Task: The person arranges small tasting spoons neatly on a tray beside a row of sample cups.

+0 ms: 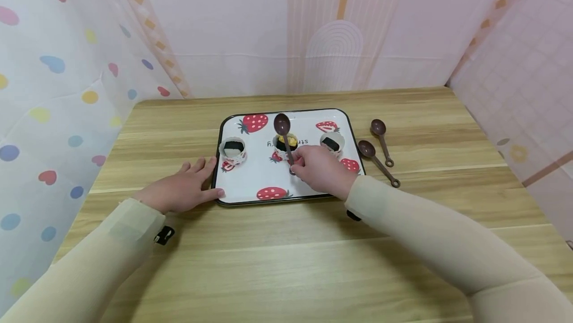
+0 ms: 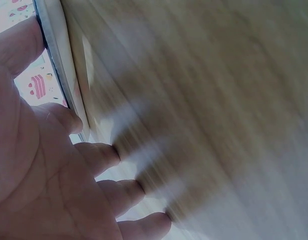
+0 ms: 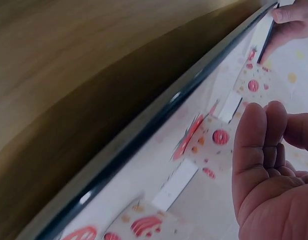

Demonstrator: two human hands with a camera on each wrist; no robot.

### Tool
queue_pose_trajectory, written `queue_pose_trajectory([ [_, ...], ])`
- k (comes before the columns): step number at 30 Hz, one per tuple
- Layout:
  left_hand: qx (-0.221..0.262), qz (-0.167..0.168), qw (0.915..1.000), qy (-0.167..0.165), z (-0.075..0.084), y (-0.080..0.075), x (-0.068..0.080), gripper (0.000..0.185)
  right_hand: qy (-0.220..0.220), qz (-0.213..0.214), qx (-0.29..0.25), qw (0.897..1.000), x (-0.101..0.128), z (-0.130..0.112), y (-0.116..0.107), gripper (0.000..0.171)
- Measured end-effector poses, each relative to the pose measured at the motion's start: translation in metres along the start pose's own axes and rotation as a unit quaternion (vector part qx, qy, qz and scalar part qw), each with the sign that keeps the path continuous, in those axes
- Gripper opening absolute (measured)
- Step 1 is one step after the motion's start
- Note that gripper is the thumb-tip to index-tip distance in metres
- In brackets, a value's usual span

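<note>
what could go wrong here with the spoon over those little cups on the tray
The right hand pinches only the handle end of the brown spoon, whose bowl sits above the middle cup; it could wobble and spill or tip that light paper cup. The left hand merely rests flat against the tray edge, so a nudge may slide the tray. The right sleeve could also sweep the two spare spoons nearby.
</note>
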State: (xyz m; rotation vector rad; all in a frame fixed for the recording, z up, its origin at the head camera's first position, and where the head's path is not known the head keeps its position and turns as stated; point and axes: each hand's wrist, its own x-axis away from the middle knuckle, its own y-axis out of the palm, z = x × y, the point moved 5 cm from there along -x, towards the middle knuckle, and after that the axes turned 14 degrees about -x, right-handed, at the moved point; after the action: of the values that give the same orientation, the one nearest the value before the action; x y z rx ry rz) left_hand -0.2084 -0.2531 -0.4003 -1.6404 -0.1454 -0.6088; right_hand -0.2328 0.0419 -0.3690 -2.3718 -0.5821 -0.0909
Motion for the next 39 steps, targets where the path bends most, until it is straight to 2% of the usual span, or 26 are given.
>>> queue_pose_trajectory([
  [7, -0.013, 0.003, 0.9999, 0.001, 0.000, 0.000, -0.001, 0.108, 0.012, -0.022, 0.012, 1.000, -0.010, -0.008, 0.018, 0.023],
  [16, -0.008, 0.003, 1.0000, 0.004, 0.000, 0.000, -0.001, 0.109, 0.005, -0.028, 0.037, 0.999, -0.022, -0.013, 0.036, 0.022],
  [26, -0.010, -0.002, 0.9999, 0.001, -0.001, 0.000, -0.002, 0.110, -0.005, -0.017, 0.054, 0.998, -0.029, -0.020, 0.045, 0.016],
  [39, -0.009, -0.004, 1.0000, 0.001, -0.002, 0.000, -0.002, 0.111, 0.030, -0.020, 0.058, 0.998, -0.039, -0.017, 0.055, 0.012],
])
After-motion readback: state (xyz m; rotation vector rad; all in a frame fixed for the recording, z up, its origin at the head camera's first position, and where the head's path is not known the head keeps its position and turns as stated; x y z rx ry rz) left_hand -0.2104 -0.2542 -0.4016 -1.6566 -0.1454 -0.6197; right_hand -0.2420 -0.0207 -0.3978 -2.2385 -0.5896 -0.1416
